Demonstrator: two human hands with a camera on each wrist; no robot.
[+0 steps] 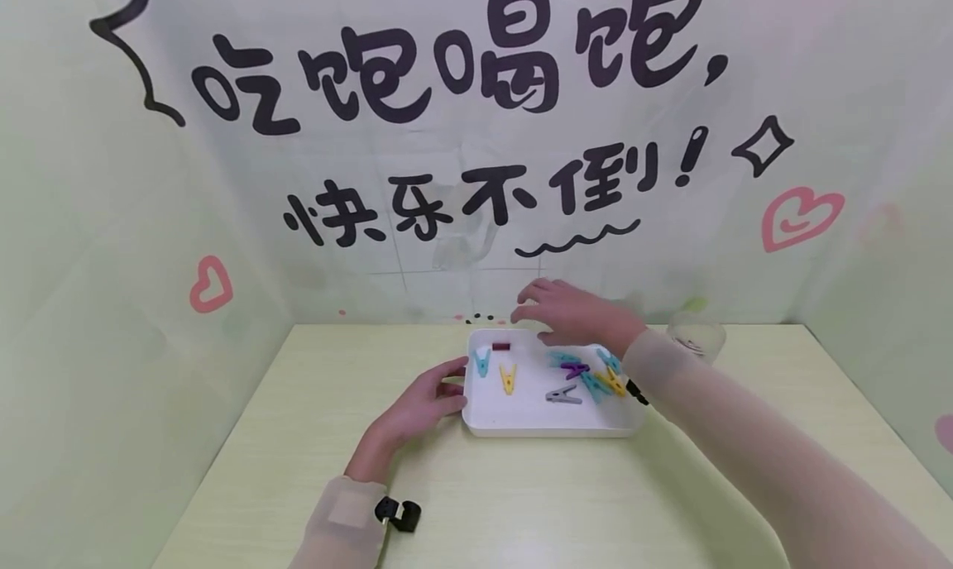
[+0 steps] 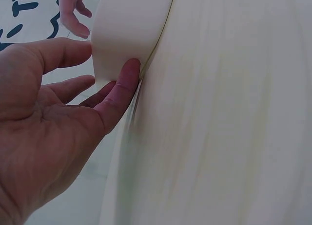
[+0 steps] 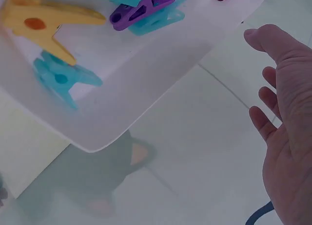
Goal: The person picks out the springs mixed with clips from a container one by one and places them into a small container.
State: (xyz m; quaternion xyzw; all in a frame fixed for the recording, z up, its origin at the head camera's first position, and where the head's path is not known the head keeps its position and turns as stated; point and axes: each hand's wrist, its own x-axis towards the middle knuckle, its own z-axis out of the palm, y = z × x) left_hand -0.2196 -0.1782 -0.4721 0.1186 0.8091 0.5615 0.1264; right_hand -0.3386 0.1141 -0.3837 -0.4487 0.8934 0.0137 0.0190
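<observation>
A white tray [image 1: 551, 432] lies on the table with plastic clothespins in it. Touching its left wall from outside are the fingertips of my left hand [image 1: 420, 404], fingers spread and slightly bent. My right hand [image 1: 577, 313] hovers over the tray's far edge, fingers loosely extended and holding nothing. At the tray's left lie a blue clothespin [image 1: 482, 362], a yellow clothespin [image 1: 508, 380] and a small dark red ridged cylinder [image 1: 501, 346]. A grey clothespin [image 1: 563, 395] sits right of centre. Beside it are a purple clothespin [image 3: 141, 10], another yellow clothespin [image 3: 44, 23] and several blue ones [image 3: 63, 79].
A clear round container [image 1: 696, 337] stands at the back right of the table, partly behind my right forearm. A white printed sheet [image 1: 447, 279] hangs behind the table [image 1: 320, 404] and along its sides.
</observation>
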